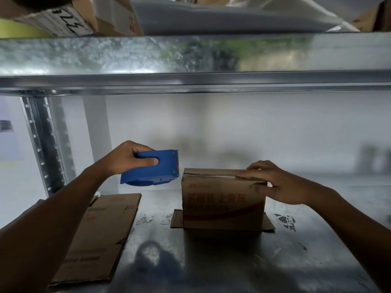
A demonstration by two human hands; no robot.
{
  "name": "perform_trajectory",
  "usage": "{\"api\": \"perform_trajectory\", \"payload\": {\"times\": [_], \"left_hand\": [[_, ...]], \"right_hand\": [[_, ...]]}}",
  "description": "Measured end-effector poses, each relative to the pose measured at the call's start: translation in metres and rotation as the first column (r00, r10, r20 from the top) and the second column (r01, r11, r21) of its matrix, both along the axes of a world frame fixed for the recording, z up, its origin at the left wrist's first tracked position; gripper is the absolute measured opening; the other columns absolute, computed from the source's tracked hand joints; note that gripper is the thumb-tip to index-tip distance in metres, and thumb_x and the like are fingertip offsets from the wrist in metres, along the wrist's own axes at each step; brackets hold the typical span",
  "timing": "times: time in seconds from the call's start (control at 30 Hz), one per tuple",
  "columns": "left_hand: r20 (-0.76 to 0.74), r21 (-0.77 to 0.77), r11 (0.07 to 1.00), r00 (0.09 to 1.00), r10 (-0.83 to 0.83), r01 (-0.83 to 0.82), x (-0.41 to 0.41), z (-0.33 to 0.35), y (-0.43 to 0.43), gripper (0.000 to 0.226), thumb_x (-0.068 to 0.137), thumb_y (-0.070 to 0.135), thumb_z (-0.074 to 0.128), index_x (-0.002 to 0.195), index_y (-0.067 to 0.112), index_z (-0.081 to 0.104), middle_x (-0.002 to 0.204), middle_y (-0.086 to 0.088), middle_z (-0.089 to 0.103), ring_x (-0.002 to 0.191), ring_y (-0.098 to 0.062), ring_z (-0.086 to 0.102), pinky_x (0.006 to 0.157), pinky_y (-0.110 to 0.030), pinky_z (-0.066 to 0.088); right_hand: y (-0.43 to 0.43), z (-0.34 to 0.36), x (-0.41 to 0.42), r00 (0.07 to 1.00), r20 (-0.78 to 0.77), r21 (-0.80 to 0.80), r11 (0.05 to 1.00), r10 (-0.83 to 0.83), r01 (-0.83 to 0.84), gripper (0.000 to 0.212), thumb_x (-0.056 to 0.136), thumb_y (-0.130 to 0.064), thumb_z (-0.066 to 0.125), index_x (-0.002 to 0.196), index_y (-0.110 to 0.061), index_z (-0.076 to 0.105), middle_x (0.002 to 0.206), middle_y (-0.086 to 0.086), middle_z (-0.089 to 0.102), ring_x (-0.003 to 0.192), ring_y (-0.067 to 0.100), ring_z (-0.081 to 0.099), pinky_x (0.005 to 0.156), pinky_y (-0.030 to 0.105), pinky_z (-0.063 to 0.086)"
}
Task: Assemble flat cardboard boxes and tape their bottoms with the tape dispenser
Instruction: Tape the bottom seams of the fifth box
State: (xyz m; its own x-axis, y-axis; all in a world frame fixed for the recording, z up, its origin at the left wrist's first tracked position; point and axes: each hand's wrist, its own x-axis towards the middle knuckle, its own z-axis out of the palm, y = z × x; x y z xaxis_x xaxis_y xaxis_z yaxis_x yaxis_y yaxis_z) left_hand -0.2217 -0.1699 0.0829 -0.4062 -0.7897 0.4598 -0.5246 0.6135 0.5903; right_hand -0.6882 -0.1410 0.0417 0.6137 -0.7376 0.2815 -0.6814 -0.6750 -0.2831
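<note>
the left hand (129,158) gripped a blue plastic tape dispenser (152,170), fingers curled through its handle opening. it held the dispenser in the air, toothed edge pointing right, just beside the top left corner of a small brown cardboard box with red print (223,199) and not touching it. the box stood upright near the middle of the shiny metal shelf surface (211,261), its upper flaps folded shut and its lower flaps splayed out on the shelf at both sides. the right hand (281,182) rested on the box's top right edge, fingers (249,175) lying nearly straight across the flaps and thumb flat against the front face. a flattened brown cardboard box (99,240) lay on the shelf to the left, under the left forearm. overhead ran a galvanised steel shelf beam (190,60), carried at the left by a perforated metal upright (44,144), with more cardboard cartons (63,15) stacked on top.
</note>
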Motion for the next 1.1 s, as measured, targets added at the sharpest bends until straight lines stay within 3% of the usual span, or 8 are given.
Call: {"api": "perform_trajectory", "payload": {"times": [0.1, 0.27, 0.37, 0.6, 0.77, 0.87, 1.03, 1.1], "left_hand": [[0.005, 0.009, 1.0, 1.0, -0.006, 0.006, -0.002, 0.0, 0.001, 0.028, 0.089, 0.033, 0.072, 0.116, 0.023, 0.076, 0.102, 0.004, 0.079, 0.088, -0.02, 0.076, 0.07, -0.028, 0.062], [0.026, 0.018, 1.0, 1.0, 0.002, -0.003, -0.003, -0.002, 0.004, 0.032, 0.086, 0.036, 0.074, 0.116, 0.026, 0.076, 0.104, 0.007, 0.078, 0.093, -0.018, 0.075, 0.082, -0.041, 0.063], [0.014, 0.03, 0.999, 1.0, 0.012, -0.012, -0.003, -0.004, 0.006, 0.033, 0.084, 0.039, 0.073, 0.114, 0.027, 0.076, 0.103, 0.007, 0.078, 0.09, -0.019, 0.076, 0.079, -0.045, 0.064], [0.032, 0.007, 1.0, 0.999, 0.0, -0.001, -0.002, 0.0, 0.008, 0.03, 0.086, 0.04, 0.073, 0.113, 0.027, 0.077, 0.1, 0.006, 0.078, 0.088, -0.018, 0.075, 0.076, -0.038, 0.064], [0.054, -0.007, 0.999, 0.998, -0.046, 0.046, -0.001, 0.006, 0.005, 0.022, 0.089, 0.039, 0.072, 0.108, 0.031, 0.078, 0.099, 0.006, 0.078, 0.087, -0.015, 0.075, 0.07, -0.021, 0.058], [0.067, -0.005, 0.999, 0.997, -0.045, 0.045, -0.004, 0.009, 0.005, 0.021, 0.088, 0.042, 0.073, 0.107, 0.034, 0.079, 0.1, 0.007, 0.078, 0.088, -0.013, 0.075, 0.071, -0.019, 0.057], [0.066, 0.038, 0.999, 0.998, -0.015, 0.012, 0.002, 0.01, 0.008, 0.026, 0.087, 0.048, 0.072, 0.108, 0.034, 0.078, 0.1, 0.006, 0.078, 0.088, -0.015, 0.075, 0.073, -0.028, 0.062], [0.073, 0.042, 0.999, 0.997, -0.011, 0.008, 0.004, 0.008, 0.007, 0.024, 0.087, 0.05, 0.072, 0.106, 0.037, 0.078, 0.1, 0.007, 0.078, 0.087, -0.014, 0.076, 0.072, -0.026, 0.062]], "right_hand": [[0.01, 0.002, 0.018, 0.998, -0.019, -0.132, 0.989, -0.068, 0.065, 0.033, 0.103, -0.03, 0.053, 0.135, -0.035, 0.059, 0.142, -0.013, 0.047, 0.141, 0.001, 0.027, 0.111, 0.026, 0.033], [0.02, 0.005, 0.068, 0.962, -0.077, -0.293, 0.928, -0.263, 0.231, 0.038, 0.095, -0.071, 0.028, 0.094, -0.034, 0.036, 0.086, -0.008, 0.053, 0.077, 0.008, 0.052, 0.061, 0.027, 0.037], [0.017, 0.001, 0.085, 0.933, -0.137, -0.284, 0.916, -0.332, 0.284, 0.063, 0.09, -0.079, 0.014, 0.146, -0.052, 0.022, 0.117, 0.007, 0.057, 0.109, 0.027, 0.055, 0.085, 0.037, 0.048], [0.015, 0.004, 0.101, 0.897, -0.239, -0.138, 0.928, -0.371, 0.347, 0.07, 0.094, -0.077, 0.01, 0.155, -0.045, 0.021, 0.165, 0.001, 0.028, 0.15, 0.037, 0.025, 0.122, 0.05, 0.02], [0.019, 0.012, 0.12, 0.892, -0.245, -0.115, 0.925, -0.38, 0.362, 0.076, 0.088, -0.084, 0.017, 0.131, -0.027, 0.045, 0.131, 0.004, 0.054, 0.124, 0.03, 0.049, 0.104, 0.051, 0.036], [0.015, 0.012, 0.141, 0.884, -0.235, -0.147, 0.914, -0.404, 0.379, 0.086, 0.087, -0.085, 0.026, 0.138, -0.017, 0.039, 0.138, 0.011, 0.052, 0.126, 0.032, 0.047, 0.11, 0.053, 0.034], [0.001, 0.012, 0.159, 0.871, -0.326, -0.085, 0.929, -0.366, 0.359, 0.09, 0.073, -0.098, 0.024, 0.149, -0.061, -0.004, 0.163, 0.009, 0.025, 0.147, 0.043, 0.023, 0.113, 0.074, 0.008], [-0.004, 0.01, 0.169, 0.883, -0.329, -0.101, 0.942, -0.334, 0.319, 0.09, 0.073, -0.095, 0.022, 0.151, -0.056, 0.003, 0.163, 0.004, 0.025, 0.146, 0.04, 0.026, 0.109, 0.078, 0.006]]}}
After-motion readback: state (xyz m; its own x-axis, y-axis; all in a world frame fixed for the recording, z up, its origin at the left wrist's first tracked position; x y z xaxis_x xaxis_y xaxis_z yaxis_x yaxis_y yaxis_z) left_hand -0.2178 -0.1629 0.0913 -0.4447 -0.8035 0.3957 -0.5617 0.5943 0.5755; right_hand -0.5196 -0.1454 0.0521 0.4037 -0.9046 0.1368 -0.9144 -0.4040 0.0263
